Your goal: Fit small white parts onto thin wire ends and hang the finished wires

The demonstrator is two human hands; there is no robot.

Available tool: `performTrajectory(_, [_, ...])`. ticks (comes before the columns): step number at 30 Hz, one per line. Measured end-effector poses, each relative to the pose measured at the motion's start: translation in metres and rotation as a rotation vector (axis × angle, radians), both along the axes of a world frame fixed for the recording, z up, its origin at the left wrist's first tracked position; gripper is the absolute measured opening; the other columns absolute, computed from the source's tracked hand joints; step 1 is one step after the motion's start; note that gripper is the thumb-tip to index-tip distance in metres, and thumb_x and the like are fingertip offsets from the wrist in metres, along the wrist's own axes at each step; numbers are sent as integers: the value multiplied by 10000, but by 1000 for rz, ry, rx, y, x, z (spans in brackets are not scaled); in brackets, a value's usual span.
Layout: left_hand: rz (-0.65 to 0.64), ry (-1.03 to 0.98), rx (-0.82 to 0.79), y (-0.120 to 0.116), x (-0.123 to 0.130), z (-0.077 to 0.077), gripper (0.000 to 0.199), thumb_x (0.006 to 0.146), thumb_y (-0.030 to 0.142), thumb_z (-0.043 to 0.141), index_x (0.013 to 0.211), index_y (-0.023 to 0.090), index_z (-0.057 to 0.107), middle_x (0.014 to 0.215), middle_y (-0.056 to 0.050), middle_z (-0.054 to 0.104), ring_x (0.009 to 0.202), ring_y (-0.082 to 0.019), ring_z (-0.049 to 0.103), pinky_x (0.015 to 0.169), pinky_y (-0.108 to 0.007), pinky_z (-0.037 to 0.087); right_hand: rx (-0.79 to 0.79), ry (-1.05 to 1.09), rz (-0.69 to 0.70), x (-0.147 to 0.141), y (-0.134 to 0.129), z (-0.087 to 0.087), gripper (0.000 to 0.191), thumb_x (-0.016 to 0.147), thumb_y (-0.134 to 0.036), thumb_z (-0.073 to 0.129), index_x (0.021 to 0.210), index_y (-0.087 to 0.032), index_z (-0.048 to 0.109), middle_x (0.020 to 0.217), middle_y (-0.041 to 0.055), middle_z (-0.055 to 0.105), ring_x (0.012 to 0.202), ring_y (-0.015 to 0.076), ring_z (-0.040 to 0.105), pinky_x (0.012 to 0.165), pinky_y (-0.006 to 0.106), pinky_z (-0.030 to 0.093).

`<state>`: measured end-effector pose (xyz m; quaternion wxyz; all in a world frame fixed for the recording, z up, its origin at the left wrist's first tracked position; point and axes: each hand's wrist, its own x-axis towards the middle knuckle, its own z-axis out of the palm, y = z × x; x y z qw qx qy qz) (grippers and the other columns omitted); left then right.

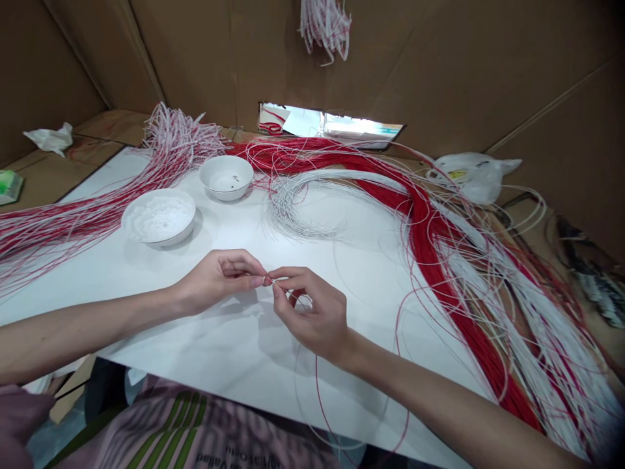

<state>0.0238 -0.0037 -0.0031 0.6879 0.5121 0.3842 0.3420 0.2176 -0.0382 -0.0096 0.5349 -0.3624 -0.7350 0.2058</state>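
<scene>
Left hand (217, 281) and right hand (312, 312) were together, fingertips pinching one thin wire (278, 284) from both sides. The wire was fine and flexible, with a reddish tip, and was held above the middle of the white sheet (234, 228), toward its near edge.

Upside-down dark lettering (237, 459) on shirt (166, 433), too blurred to read; no other legible text.

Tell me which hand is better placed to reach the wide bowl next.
Left, likely: the left hand sits nearer the wide bowl; the right hand is farther away. Both pinch a wire.
</scene>
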Motion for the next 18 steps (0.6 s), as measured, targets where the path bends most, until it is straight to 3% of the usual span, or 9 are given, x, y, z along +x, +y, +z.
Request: performTrajectory(18, [-24, 4, 8, 1, 0, 4, 147, 770, 231, 784, 862, 149, 704, 866, -41, 757, 865, -140, 709, 800, -221, 536, 24, 20, 7, -1, 1, -1, 139, 805, -39, 599, 842, -173, 607, 904, 51, 714, 591, 71, 599, 458, 190, 506])
